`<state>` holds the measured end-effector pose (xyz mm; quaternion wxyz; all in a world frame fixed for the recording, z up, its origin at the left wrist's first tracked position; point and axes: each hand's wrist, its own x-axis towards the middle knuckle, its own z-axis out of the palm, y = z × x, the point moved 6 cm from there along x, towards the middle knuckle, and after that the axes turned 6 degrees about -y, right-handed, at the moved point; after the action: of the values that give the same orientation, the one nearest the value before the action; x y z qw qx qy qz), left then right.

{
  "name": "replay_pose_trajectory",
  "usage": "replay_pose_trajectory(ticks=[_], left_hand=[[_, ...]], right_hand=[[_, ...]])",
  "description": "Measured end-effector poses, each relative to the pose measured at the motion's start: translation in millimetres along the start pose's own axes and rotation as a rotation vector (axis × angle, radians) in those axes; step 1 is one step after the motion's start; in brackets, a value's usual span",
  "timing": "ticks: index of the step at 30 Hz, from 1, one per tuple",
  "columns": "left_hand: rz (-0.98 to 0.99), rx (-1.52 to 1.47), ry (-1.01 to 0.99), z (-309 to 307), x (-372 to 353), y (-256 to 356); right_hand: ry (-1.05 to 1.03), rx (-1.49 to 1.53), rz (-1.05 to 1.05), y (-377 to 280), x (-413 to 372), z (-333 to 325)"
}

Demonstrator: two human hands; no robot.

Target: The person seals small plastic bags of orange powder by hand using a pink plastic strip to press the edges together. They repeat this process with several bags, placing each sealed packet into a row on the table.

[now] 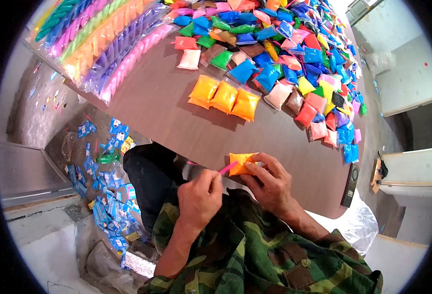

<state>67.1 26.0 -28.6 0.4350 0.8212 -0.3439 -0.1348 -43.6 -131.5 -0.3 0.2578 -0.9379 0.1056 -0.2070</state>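
Note:
My right hand (270, 182) pinches a small orange packet (239, 161) at the near edge of the table. The packet looks like a clear pouch filled with soft orange material. My left hand (201, 196) is closed around a thin pink plastic stick (228, 168), whose tip lies against the left part of the packet. Part of the stick is hidden inside the fist. Farther up the table, more orange packets (223, 97) lie side by side in a short row, with some lying under others.
A large heap of colored packets (294, 54) covers the far right of the brown table (176, 115). Long clear bags of twisted colored pieces (113, 44) lie at far left. A black oblong device (350, 184) sits at the right edge. Blue wrappers (109, 210) litter the floor.

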Motion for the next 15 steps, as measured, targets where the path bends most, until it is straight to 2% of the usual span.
replay_pose_trajectory(ticks=[1,4,8,10,13,15], left_hand=[[0.022,0.082,0.057,-4.7,2.9,-0.9],[-0.062,-0.046,0.091,-15.7,7.5,4.7],[0.050,-0.106,-0.011,4.4,-4.6,22.3],[0.050,-0.024,0.030,8.3,-6.0,11.6],[-0.013,0.035,0.100,-5.3,-1.5,-1.5],[-0.050,-0.059,0.104,-12.1,-1.4,2.2]], right_hand=[[-0.004,0.000,0.004,-0.6,0.2,-0.5],[0.001,0.006,0.009,-0.6,1.5,0.1],[0.007,0.009,0.017,-0.2,2.6,0.2],[0.007,0.014,0.020,0.3,2.1,-0.5],[0.005,0.010,0.030,2.3,0.1,0.8],[0.005,0.016,0.027,3.0,1.7,1.9]])
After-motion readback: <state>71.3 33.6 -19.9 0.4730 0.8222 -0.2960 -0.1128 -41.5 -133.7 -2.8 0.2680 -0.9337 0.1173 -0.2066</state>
